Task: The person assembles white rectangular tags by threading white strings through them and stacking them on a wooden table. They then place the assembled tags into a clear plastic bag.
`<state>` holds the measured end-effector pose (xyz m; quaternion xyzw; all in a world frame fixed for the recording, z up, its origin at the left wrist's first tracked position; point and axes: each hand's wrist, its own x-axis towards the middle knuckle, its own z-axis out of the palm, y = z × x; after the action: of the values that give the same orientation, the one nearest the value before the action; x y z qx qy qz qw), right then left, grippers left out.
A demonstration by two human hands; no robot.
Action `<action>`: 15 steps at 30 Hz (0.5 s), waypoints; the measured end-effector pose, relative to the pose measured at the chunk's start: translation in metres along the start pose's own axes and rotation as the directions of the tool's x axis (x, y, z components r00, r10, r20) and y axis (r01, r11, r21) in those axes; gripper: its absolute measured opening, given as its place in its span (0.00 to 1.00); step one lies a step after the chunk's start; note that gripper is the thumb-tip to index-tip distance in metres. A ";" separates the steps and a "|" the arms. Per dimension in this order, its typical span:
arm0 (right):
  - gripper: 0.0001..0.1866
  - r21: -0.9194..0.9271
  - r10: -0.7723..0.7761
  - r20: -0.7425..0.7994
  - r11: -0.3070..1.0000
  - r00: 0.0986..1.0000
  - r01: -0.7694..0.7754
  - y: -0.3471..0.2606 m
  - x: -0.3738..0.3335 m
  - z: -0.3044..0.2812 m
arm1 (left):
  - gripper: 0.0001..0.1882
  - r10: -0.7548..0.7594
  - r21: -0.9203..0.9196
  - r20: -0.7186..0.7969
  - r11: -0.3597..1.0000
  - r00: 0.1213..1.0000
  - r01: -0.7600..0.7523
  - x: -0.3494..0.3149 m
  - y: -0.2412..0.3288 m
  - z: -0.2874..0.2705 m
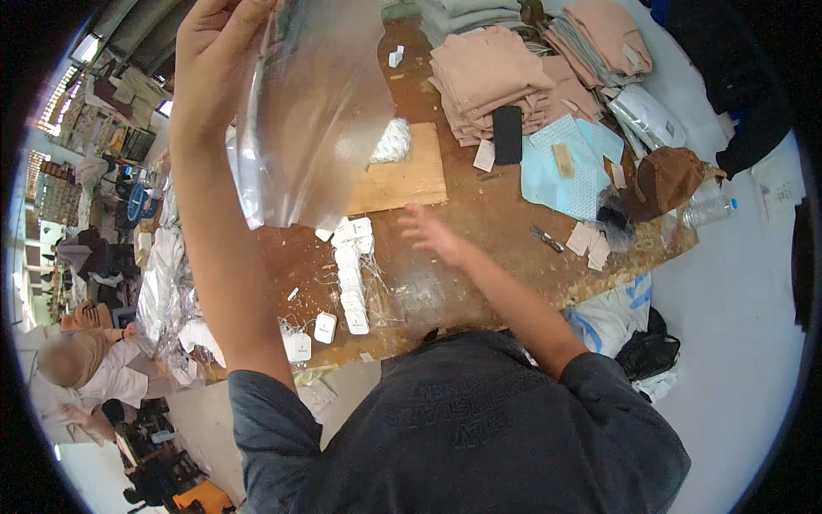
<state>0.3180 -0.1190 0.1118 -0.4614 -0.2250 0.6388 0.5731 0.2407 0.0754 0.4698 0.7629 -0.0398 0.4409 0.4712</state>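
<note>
My left hand (214, 64) is raised at the upper left, its thumb and fingers pinching the top of a clear plastic bag (321, 103). The bag hangs down over the table, and the surface shows through it. My right hand (438, 238) is over the middle of the table, fingers spread and holding nothing. Just beyond it lies a tan wooden board (419, 176) with a crumpled white-and-green bundle (391, 141) on it. Nearer me, left of my right hand, a row of white hang tags (351, 278) with strings overlaps on the wood.
Folded pink garments (488, 77) are piled at the far right, near a black phone (507, 135) and light-blue mesh cloth (556, 184). A brown cap (672, 182) and a plastic bottle (711, 212) are by the right edge. Another person (94, 364) sits at the left.
</note>
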 end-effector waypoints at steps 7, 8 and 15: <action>0.46 0.321 -0.082 -0.284 0.931 0.955 0.176 -0.014 0.087 0.010 | 0.16 -0.109 -0.178 -0.206 0.981 0.972 0.072 0.009 -0.029 -0.023; 0.47 0.295 -0.027 -0.313 0.948 0.949 0.124 -0.015 0.093 0.003 | 0.19 -0.128 -0.120 -0.339 0.988 0.932 0.093 0.007 -0.037 -0.028; 0.29 0.710 -0.250 -0.031 0.676 0.968 0.198 -0.008 0.101 0.003 | 0.27 -0.159 0.103 -0.523 0.963 0.838 0.248 -0.011 -0.114 -0.090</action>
<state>0.3285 -0.0214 0.0864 -0.1533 -0.0369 0.6162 0.7716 0.2311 0.2023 0.3994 0.6556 0.2046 0.5758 0.4436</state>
